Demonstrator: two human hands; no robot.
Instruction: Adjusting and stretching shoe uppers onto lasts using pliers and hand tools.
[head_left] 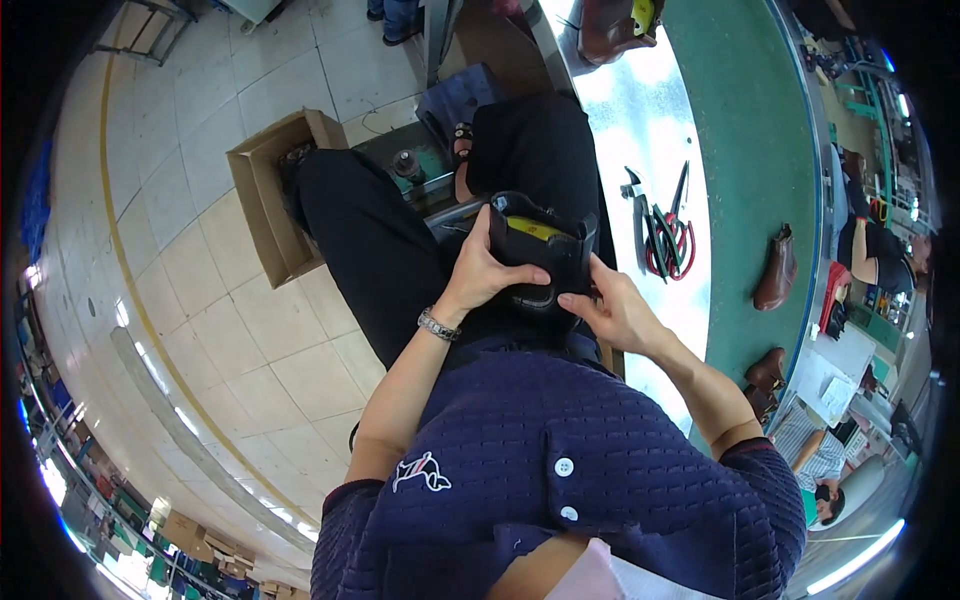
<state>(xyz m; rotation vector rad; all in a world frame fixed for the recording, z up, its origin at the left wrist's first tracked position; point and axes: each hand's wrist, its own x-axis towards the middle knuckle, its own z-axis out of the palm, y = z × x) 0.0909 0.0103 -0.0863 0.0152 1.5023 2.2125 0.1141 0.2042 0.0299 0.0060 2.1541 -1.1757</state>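
Observation:
Over my lap I hold a dark leather shoe, its opening facing up and a yellow piece showing inside. My left hand is wrapped round its left side, with the thumb laid across the near end. On the opposite side my right hand grips the shoe, its thumb pressing near the same end. The underside of the shoe is hidden. Closest to my right hand on the metal bench top lie red-handled scissors and a dark green-handled hand tool.
An open cardboard box stands on the tiled floor by my left leg. Beyond the bench runs a green belt with brown shoes on it. Another brown shoe sits at the bench's far end. People work at the right.

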